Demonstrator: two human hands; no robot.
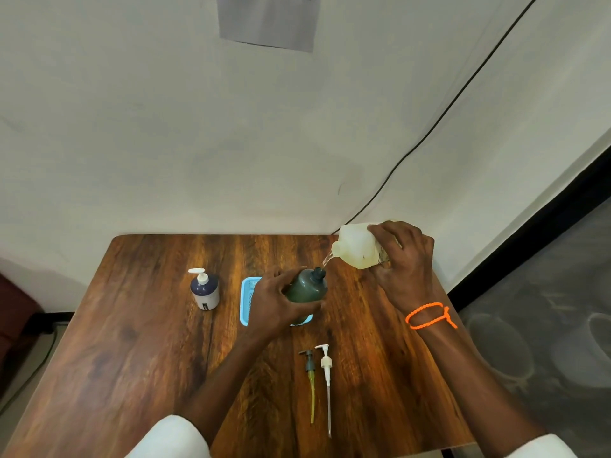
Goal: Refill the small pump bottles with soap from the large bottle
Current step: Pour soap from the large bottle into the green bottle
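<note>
The right hand (pixel 401 269) grips the tilted large soap bottle (pixel 358 247), pouring into the green bottle (pixel 305 287) the left hand (pixel 276 300) clasps. The neck is narrow; any wobble likely spills soap onto the tabletop (pixel 148 325).

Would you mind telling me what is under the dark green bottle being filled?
A light blue tray lies under the dark green bottle, which the left hand tilts. The hand and bottle cover most of the tray, so I cannot tell whether the bottle's base touches it.
</note>
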